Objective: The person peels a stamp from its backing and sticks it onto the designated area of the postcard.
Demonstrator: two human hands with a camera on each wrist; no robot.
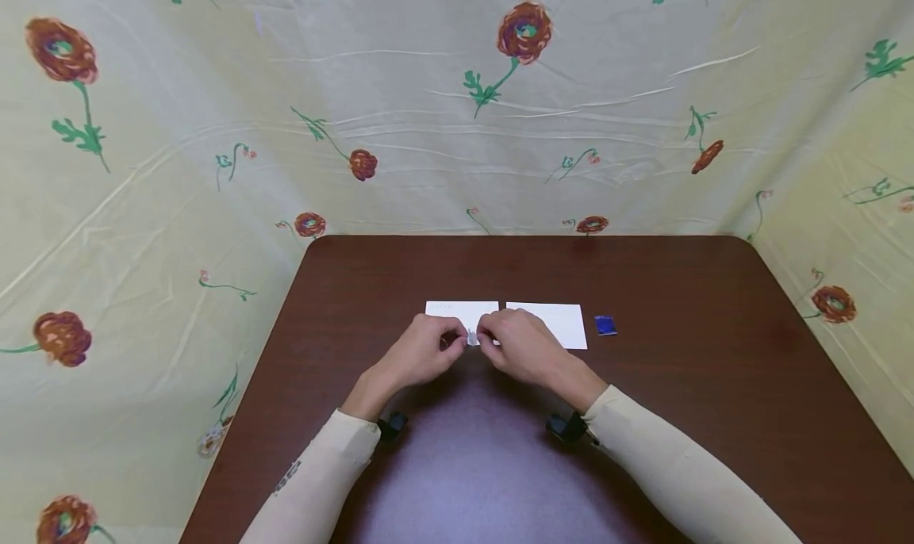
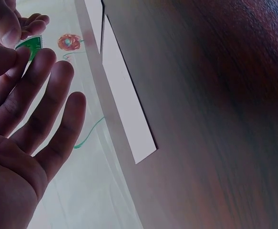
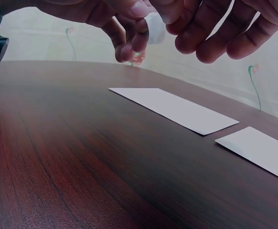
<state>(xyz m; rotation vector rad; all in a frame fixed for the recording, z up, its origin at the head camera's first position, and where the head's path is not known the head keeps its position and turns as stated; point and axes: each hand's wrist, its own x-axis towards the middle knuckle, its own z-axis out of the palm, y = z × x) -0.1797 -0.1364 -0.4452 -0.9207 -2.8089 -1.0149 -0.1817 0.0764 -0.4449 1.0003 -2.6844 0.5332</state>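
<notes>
At frame center, both hands meet above the table (image 1: 685,306), the left hand (image 1: 417,354) and right hand (image 1: 524,346) pinching a small white scrap (image 1: 472,338) between their fingertips. Two white cards (image 1: 550,320) lie just beyond; a blue piece (image 1: 604,325) sits right of them.

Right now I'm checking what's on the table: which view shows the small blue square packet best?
The head view: the small blue square packet lies in full sight on the dark wooden table, right of the white cards. Neither wrist view shows it.
</notes>
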